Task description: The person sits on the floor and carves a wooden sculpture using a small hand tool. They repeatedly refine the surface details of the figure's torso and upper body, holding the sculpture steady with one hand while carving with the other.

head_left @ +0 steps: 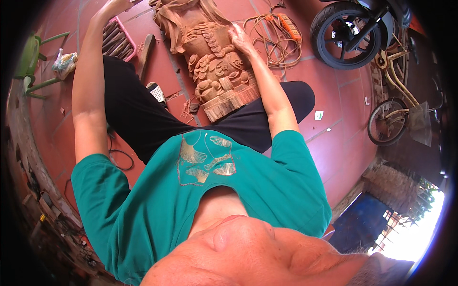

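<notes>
Right grip [242, 42] sits half-curled on the edge of the carved wood [217, 59], clasp unclear to me; the wood lies on red floor tiles [334, 90] by dark trousers [129, 100]. Farther out, left grip [116, 6]: cut off up top, I can't tell its hold.

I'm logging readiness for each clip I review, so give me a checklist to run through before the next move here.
1. Right grip on the wood carving: ok, it touches the carving's right side.
2. Left grip fully in view: not ok, the picture's top edge cuts it off.
3. Left grip holding something: cannot tell.
4. Long tools gathered: ok, they lie side by side in the pink-rimmed tray, left of the carving.
5. Cable clear of the right forearm: cannot tell, its coils lie close beside it.
6. No debris beside the carving: not ok, wood scraps lie near its lower left side.
</notes>
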Demonstrator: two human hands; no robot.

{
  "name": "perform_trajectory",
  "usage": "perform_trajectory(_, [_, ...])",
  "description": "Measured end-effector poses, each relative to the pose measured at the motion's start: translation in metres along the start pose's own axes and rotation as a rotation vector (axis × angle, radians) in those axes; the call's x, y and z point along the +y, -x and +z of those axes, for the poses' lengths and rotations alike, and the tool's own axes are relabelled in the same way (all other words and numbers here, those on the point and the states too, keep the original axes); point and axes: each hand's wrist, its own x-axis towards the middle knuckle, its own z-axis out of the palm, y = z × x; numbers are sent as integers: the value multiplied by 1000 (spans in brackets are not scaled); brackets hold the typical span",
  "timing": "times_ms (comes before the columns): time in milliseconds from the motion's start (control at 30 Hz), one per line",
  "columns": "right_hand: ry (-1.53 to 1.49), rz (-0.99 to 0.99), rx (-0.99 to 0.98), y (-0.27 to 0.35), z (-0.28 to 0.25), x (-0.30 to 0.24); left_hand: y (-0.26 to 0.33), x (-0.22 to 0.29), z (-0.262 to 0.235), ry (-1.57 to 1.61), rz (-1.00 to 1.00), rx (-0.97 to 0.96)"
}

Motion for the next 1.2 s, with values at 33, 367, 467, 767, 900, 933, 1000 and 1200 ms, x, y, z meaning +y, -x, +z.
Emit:
perform_trajectory(33, [-46,-28,-70,-1,9,11,2,21,-9,-76,48,10])
perform_trajectory(367, [179,-11,-160,23,4,-19,-1,50,-14,51,-110,-91])
perform_trajectory(467, [267,-40,-207,36,1,-19,-13,52,-8,21,-71,-114])
perform_trajectory(767, [324,-68,-168,74,3,-49,-24,27,14,51,-93,-130])
perform_trajectory(900, [292,-10,-165,67,8,-58,-23,32,17,47,-36,-95])
perform_trajectory(933, [292,-5,-170,63,6,-58,-24,33,17,59,-8,-74])
perform_trajectory(1000, [288,9,-177,56,3,-57,-30,55,17,-35,-27,-133])
perform_trajectory(1200, [182,65,-208,46,-2,-45,-56,95,61,24,295,-10])
